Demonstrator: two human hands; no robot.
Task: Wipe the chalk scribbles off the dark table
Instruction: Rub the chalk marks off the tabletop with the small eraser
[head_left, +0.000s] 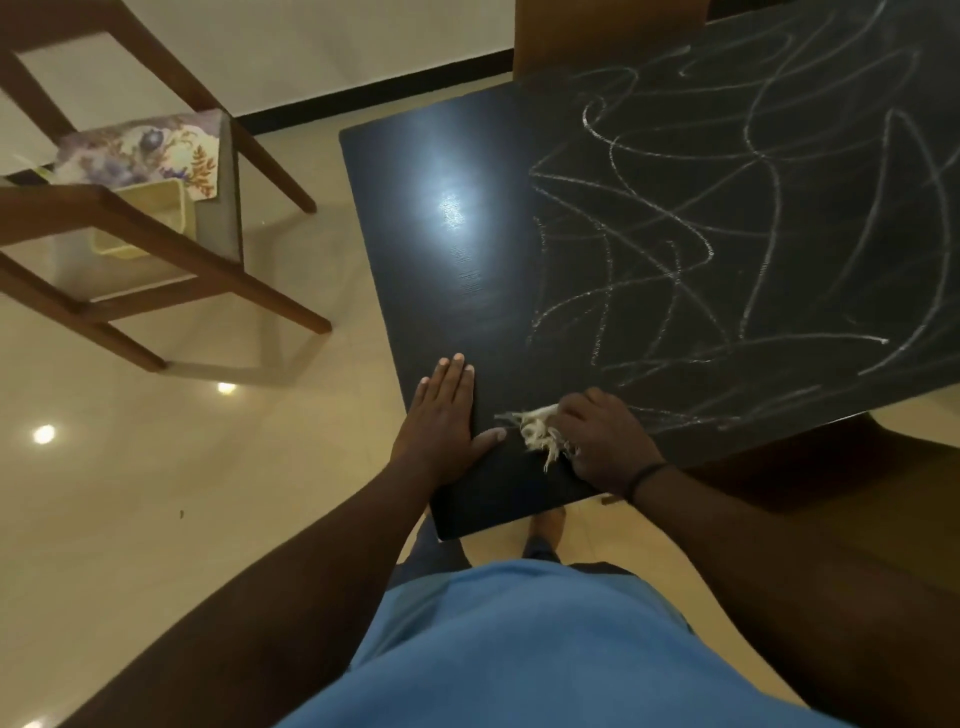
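Frayed pale rag (540, 434) — soft, light (bunches easily) — gripped in the right hand (605, 441); left hand (444, 415) rests flat-fingered on the dark table (415, 234).

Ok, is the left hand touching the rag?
Apart. The head view shows the left hand lying flat on the table, with a strip of dark tabletop between its thumb and the rag held by the right hand.

Dark table (467, 291): chalk scribbles (727, 234) cover its right part; a frayed pale cloth (540, 434) and 2 hands lie on its near corner.
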